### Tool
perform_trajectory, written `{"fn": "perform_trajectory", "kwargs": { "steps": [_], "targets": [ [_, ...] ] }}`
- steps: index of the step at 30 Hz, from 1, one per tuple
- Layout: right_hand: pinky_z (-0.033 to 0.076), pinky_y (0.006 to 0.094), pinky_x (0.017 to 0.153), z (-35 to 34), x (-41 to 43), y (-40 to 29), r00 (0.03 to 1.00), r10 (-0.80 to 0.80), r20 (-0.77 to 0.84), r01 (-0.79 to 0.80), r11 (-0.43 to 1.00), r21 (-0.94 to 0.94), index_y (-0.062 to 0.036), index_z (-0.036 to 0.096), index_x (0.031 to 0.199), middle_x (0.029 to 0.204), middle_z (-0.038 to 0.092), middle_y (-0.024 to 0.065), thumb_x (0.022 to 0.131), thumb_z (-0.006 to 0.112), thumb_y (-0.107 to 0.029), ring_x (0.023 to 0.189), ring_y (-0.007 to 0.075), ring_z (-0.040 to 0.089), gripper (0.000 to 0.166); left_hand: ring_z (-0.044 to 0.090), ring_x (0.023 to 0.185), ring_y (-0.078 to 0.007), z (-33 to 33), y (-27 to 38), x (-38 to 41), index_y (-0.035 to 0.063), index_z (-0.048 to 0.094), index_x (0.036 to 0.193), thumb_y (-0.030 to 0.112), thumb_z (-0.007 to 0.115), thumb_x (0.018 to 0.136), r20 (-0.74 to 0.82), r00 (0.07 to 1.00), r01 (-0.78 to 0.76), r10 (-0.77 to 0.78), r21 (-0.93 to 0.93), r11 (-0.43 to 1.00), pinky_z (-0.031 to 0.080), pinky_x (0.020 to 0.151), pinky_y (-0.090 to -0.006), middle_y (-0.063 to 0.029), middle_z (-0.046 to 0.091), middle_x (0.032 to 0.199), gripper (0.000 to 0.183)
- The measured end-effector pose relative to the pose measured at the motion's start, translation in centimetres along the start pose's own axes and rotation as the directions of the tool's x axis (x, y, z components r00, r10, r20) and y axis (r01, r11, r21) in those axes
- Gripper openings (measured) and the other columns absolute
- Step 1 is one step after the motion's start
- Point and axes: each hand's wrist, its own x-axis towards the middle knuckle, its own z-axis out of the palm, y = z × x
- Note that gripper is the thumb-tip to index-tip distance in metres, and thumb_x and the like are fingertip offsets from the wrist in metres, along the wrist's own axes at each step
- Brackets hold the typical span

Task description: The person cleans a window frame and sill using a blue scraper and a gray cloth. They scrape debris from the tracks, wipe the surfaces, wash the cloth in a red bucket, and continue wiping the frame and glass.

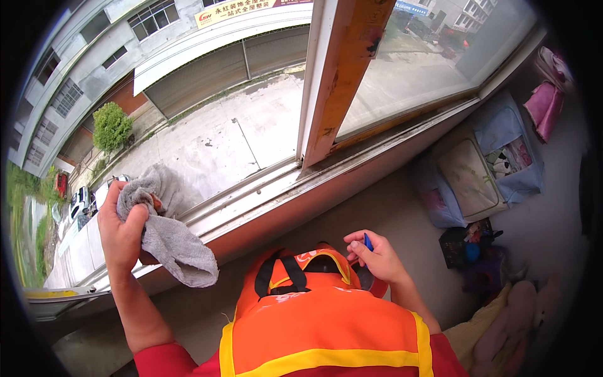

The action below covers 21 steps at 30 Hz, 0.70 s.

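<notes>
My left hand point(123, 224) grips a bunched grey cloth point(176, 249) in front of the open part of a window, with one end of the cloth hanging down over the white window track point(245, 202). Something orange shows among the folds of the cloth. Low in front of my body, my right hand point(377, 257) holds a small blue tool point(368, 241), of which only a short part shows between the fingers. An orange apron point(325, 325) with yellow trim and black straps covers my front. The track bears dirt along its grooves.
An orange and white window frame point(337, 89) stands upright beside a glass pane point(424, 70). Below the sill at right are blue fabric storage boxes point(518, 184), a dark box with small items point(457, 249) and plush toys point(509, 325). Outside lie a street, parked cars and buildings.
</notes>
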Motion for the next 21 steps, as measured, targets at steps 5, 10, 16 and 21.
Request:
{"fn": "perform_trajectory", "kwargs": {
  "steps": [5, 10, 16, 21],
  "targets": [
    [0.048, 0.0231, 0.071, 1.0, 1.5, -0.9, 0.994, -0.042, 0.105, 0.043, 0.999, -0.010, 0.0006, 0.058, 0.106, 0.084, 0.061, 0.0024, 0.094, 0.052, -0.016, 0.076, 0.0077, 0.058, 0.021, 0.056, 0.071, -0.0377, 5.5, -3.8, -3.8, 0.0019, 0.050, 0.081, 0.018, 0.058, 0.073, -0.023, 0.990, -0.049, 0.143, 0.874, 0.484, 0.041, 0.069, -0.0468, -0.0185, 0.058, 0.071, 0.019],
    [0.048, 0.0237, 0.071, 0.4, 2.5, -2.0, 0.983, -0.027, 0.181, 0.031, 0.999, -0.017, 0.0014, 0.058, 0.105, 0.085, 0.061, 0.0027, 0.093, 0.053, -0.015, 0.077, 0.0084, 0.059, 0.021, 0.052, 0.072, -0.0335, 14.5, -0.5, -1.8, 0.0022, 0.050, 0.082, 0.017, 0.060, 0.072, 0.046, 0.933, -0.303, 0.356, 0.633, 0.713, 0.038, 0.069, -0.0422, -0.0143, 0.055, 0.072, 0.021],
    [0.048, 0.0241, 0.071, -2.2, 2.6, -2.1, 0.958, -0.018, 0.286, 0.040, 0.997, -0.069, 0.0020, 0.058, 0.106, 0.086, 0.061, 0.0034, 0.093, 0.053, -0.015, 0.076, 0.0088, 0.059, 0.021, 0.055, 0.076, -0.0124, 16.0, 1.4, 0.1, 0.0029, 0.053, 0.096, 0.006, 0.056, 0.078, 0.459, 0.879, 0.351, -0.131, -0.436, 0.829, 0.045, 0.069, -0.0267, -0.0038, 0.058, 0.080, 0.019],
    [0.048, 0.0237, 0.071, -6.4, 4.4, -1.8, 0.953, -0.004, 0.303, 0.032, 0.996, -0.088, 0.0007, 0.058, 0.105, 0.085, 0.060, 0.0022, 0.093, 0.053, -0.016, 0.076, 0.0083, 0.059, 0.021, 0.061, 0.085, -0.0192, 9.0, 4.2, -4.1, -0.0012, 0.048, 0.106, 0.007, 0.049, 0.078, -0.082, 0.988, 0.002, -0.129, -0.833, 0.553, 0.050, 0.078, -0.0305, -0.0128, 0.060, 0.097, 0.029]
  ]
}}
